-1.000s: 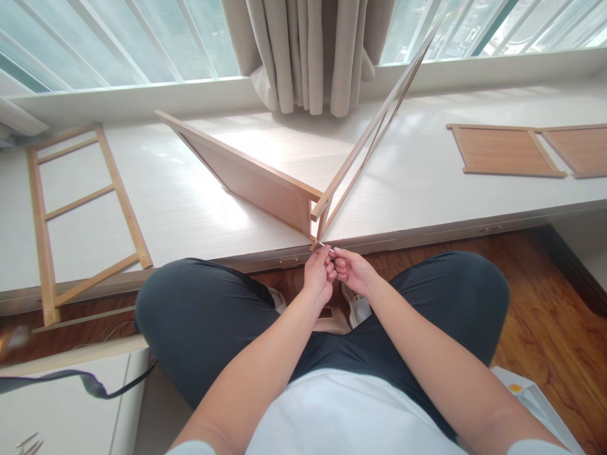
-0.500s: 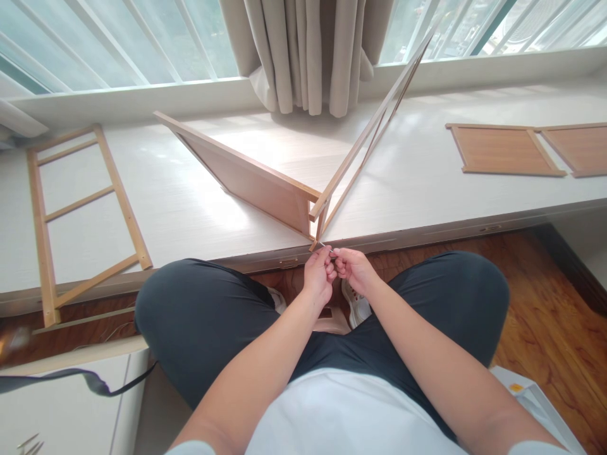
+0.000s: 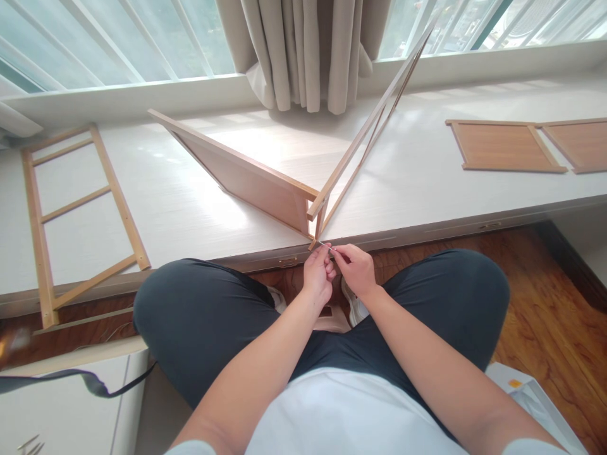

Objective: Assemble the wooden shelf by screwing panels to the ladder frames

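Note:
In the head view a wooden panel [image 3: 246, 180] and an open wooden frame [image 3: 358, 142] stand on edge and meet in a V at the ledge's front edge. At their lower corner, my left hand [image 3: 318, 275] is closed, its thumb and finger pinched about the front part of a thin metal rod [image 3: 327, 246]. My right hand [image 3: 355, 268] pinches the rod's near end, just right of the left fingertips. The rod points at the wooden corner; its tip is too small to make out, and so is its exact kind.
A ladder-like wooden frame [image 3: 40, 234] lies at the left of the white ledge [image 3: 199, 234], overhanging its front. Two joined wooden panels [image 3: 509, 148] lie at the right. Metal pins [image 3: 31, 445] rest on a white surface at lower left. Curtains [image 3: 303, 57] hang behind.
My right hand has turned about the rod, its knuckles now rolled over and fingers drawn in. My left hand stays at the corner. The wooden pieces hold their places.

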Demonstrator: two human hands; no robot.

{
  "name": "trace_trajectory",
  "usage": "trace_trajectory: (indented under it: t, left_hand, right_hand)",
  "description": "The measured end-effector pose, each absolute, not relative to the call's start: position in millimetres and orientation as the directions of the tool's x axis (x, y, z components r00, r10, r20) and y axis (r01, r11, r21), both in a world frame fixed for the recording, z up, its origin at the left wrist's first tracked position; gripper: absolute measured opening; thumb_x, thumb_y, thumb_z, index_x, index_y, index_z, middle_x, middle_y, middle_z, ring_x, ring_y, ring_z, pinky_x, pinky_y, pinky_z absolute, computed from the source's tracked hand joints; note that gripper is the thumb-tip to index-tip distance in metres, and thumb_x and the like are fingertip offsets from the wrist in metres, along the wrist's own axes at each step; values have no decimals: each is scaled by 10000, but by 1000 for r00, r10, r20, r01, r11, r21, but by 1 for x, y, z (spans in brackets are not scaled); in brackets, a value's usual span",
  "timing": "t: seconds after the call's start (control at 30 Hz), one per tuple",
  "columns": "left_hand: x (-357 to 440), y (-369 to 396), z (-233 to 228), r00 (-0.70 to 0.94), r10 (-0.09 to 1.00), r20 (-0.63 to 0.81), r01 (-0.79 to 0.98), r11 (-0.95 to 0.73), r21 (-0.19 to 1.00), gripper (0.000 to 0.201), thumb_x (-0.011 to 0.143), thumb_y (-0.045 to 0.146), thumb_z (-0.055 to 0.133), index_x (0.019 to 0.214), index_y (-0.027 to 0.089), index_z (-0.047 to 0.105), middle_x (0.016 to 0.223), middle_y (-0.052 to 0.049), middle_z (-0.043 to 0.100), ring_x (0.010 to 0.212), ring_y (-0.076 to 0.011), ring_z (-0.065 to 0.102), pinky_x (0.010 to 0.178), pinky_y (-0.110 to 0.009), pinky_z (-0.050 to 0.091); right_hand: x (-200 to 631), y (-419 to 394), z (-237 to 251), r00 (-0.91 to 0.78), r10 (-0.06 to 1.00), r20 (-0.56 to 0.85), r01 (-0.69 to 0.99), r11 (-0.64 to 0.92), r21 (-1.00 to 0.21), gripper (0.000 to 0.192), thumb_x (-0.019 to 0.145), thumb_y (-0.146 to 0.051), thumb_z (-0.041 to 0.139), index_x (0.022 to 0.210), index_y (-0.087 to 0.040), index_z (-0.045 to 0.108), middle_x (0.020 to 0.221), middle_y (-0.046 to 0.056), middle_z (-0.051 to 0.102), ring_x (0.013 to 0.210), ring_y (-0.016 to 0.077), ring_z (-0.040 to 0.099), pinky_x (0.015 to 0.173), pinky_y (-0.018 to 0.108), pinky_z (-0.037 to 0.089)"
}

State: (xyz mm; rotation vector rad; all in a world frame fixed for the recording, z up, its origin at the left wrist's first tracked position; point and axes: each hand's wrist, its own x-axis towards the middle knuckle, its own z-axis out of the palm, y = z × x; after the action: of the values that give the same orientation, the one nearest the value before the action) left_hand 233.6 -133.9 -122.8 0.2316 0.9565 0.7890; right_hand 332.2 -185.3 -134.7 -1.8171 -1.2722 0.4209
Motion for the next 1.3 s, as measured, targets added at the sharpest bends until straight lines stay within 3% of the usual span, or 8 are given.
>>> trace_trajectory:
  t: [0.5,1.0,1.1,1.2,1.3]
  left_hand:
    - [233,-133,-123,329,694,-640,-511,701,497,434,695,364,900,970,153,638,596,104,408,434,-4,307,413,-149,181]
    - [233,-131,-119,330,685,-649,-508,709,490,430,695,360,904,960,148,640,595,104,409,432,-1,308,408,-145,181]
    - [233,-131,-118,325,681,-656,-506,711,488,412,710,354,896,955,148,636,592,103,409,430,-2,308,407,-145,180]
    - [233,-130,-117,309,679,-666,-506,710,490,397,720,341,887,954,154,628,587,105,408,425,-2,308,404,-144,183]
    - [233,-130,-117,288,678,-676,-507,707,493,381,728,327,877,948,159,615,583,108,406,417,-4,308,401,-147,183]
  right_hand:
    - [333,-185,-141,402,881,249,671,-98,-735,295,1031,-405,570,943,-227,789,855,48,739,745,166,631,732,294,437]
    - [333,-184,-142,414,885,215,635,-111,-765,307,1019,-429,573,980,-237,810,854,63,737,756,174,629,751,302,440]
    - [331,-181,-139,466,872,148,503,-123,-855,263,964,-432,640,915,-232,804,890,68,759,773,192,640,778,323,471]
    - [329,-177,-136,534,839,-102,107,-187,-976,212,845,-431,766,849,-221,789,799,45,730,698,175,596,688,302,471]
    - [329,-172,-137,461,815,-352,-248,-262,-932,274,750,-449,834,794,-190,755,600,-1,607,525,116,470,510,251,356]
